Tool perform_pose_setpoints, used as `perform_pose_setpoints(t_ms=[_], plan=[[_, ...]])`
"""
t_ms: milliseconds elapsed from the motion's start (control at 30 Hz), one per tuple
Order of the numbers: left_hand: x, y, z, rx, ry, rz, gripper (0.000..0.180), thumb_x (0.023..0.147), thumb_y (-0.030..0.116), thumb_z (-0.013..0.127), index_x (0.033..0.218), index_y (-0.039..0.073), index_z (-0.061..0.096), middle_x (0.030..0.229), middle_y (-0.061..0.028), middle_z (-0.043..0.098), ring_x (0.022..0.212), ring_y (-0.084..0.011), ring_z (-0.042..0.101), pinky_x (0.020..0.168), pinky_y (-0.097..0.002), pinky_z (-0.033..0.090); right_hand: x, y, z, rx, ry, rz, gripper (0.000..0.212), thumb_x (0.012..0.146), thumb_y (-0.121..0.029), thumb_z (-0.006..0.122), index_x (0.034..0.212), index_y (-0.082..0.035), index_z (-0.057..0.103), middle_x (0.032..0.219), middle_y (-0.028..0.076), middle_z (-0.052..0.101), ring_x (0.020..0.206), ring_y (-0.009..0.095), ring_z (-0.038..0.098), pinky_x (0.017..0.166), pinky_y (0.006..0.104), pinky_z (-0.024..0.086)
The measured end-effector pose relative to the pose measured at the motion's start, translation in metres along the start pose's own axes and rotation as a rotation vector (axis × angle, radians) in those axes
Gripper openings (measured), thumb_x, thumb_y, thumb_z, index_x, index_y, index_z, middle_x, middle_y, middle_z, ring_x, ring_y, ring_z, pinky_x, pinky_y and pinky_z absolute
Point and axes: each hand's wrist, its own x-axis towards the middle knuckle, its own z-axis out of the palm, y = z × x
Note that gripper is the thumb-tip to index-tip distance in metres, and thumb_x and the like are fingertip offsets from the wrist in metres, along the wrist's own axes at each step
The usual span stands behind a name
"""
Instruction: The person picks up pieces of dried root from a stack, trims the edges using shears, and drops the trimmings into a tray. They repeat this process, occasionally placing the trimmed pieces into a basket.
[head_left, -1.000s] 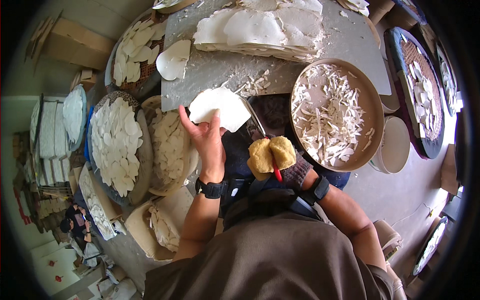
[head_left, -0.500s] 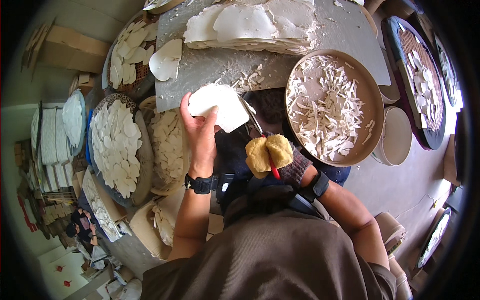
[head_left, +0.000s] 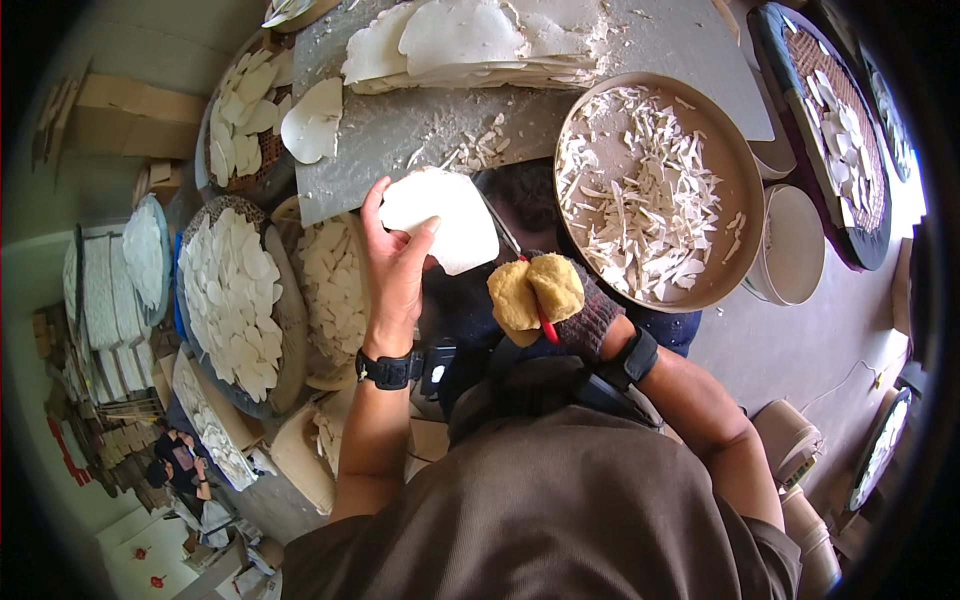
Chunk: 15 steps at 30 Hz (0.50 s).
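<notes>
My left hand point(head_left: 396, 278) is closed on a thin white slice point(head_left: 442, 218) with trimmed straight edges, thumb across its face and fingers behind it. My right hand point(head_left: 590, 322), in a dark knitted glove, grips scissors with a red handle point(head_left: 547, 328). Lumps of yellow foam point(head_left: 535, 292) are fixed round the handles and hide part of the grip. The narrow metal blades point(head_left: 506, 232) lie along the slice's right edge; whether they are parted is hard to see. Ahead, a tall stack of similar slices point(head_left: 470, 45) rests on a grey metal board point(head_left: 385, 130).
A round tan tray point(head_left: 755, 225) of white offcuts sits at my right, beside a white bucket point(head_left: 795, 255). Baskets of white slices point(head_left: 232, 295) stand at my left. One loose slice point(head_left: 313, 120) overhangs the board's left edge. Another person point(head_left: 180, 465) is far off at lower left.
The slice has turned slightly and come a little nearer the scissors. A narrow strip seen beside the blades is no longer visible there. The whole view has shifted slightly.
</notes>
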Motion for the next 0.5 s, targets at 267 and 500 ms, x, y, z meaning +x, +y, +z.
perform_pose_setpoints(t_ms=[267,500], plan=[[-0.001,0.013,0.012,0.080,-0.217,-0.098,0.066,0.078,-0.002,0.055,0.134,0.007,0.020,0.114,-0.0122,0.050,0.096,-0.0191,0.054,0.083,-0.0312,0.045,-0.002,-0.017,-0.002,0.467,0.058,-0.054,0.024,0.091,-0.015,0.043,0.107,0.002,0.051,0.103,0.010,0.058,0.096,0.017,0.056,0.085,0.0295,0.046],[-0.009,-0.016,0.057,-0.075,0.118,0.224,0.060,0.079,-0.002,0.054,0.132,0.002,0.025,0.118,-0.0141,0.047,0.098,-0.0176,0.052,0.081,-0.0276,0.045,-0.015,-0.015,-0.011,-0.082,0.147,-0.069,0.029,0.091,-0.020,0.045,0.109,0.002,0.051,0.105,0.011,0.058,0.097,0.017,0.057,0.085,0.0280,0.045]])
